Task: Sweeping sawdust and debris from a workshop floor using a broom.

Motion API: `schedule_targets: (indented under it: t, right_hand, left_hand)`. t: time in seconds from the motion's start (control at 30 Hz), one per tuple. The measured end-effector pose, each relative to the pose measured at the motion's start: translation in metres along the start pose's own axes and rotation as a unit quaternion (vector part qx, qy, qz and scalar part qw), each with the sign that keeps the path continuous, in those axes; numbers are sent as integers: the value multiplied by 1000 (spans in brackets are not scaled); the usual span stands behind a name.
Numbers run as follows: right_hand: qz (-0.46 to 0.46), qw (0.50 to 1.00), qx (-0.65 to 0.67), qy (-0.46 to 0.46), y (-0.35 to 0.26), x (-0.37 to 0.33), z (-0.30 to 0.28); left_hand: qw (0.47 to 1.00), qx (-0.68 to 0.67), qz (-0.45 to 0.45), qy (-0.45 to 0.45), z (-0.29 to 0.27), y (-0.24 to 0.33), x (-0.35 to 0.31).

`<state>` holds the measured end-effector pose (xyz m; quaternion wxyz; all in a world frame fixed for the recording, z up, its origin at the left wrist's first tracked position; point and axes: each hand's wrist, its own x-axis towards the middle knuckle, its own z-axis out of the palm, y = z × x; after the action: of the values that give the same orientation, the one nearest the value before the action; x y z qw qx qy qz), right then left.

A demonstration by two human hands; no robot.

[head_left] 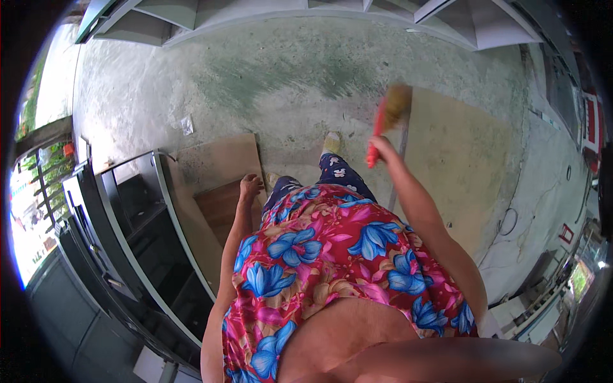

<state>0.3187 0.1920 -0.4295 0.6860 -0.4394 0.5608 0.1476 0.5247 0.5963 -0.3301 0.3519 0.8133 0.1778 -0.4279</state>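
While the brush (381, 120) shows blurred over the floor (140, 96), beside the tan board (463, 159), its bristles could catch on the board's edge, if a stroke is too low; the right grip (381, 147) is wrapped around the red handle, but a slack hold might let it twist; the right shoe (331, 143) could be struck by a too wide stroke; the left grip (251, 186) has curled fingers, and I cannot tell if it holds anything; farther left, the pale scrap (186, 125) may cause slipping if it is stepped on.
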Motion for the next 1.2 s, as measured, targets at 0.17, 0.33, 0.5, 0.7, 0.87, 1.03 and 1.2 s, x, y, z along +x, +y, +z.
schedule_targets:
  t: [0.17, 0.33, 0.5, 0.7, 0.87, 1.03, 1.2]
  right_hand:
    - [-38, 982, -69, -174, -37, -7, 108]
    - [-118, 961, -69, -240, -62, -53, 102]
    - [-311, 911, -272, -4, -19, -104, 47]
    - [-260, 893, -310, 199, 11, -77, -48]
    - [-26, 981, -158, 108, -54, 18, -122]
    - [-99, 984, -143, 47, -25, 23, -33]
    - [-149, 965, -202, -71, -32, -38, 124]
  left_hand:
    - [1000, 15, -11, -6, 5, -7, -2]
    - [998, -18, -68, -4, -18, -59, 4]
    - [995, 3, -88, 39, -42, -69, -14]
    - [996, 34, -82, 24, -41, -58, -6]
    - [998, -53, -15, -34, 4, -5, 48]
    - [996, 34, 80, -16, 2, 27, 2]
    - [997, 25, 73, -9, -33, 15, -24]
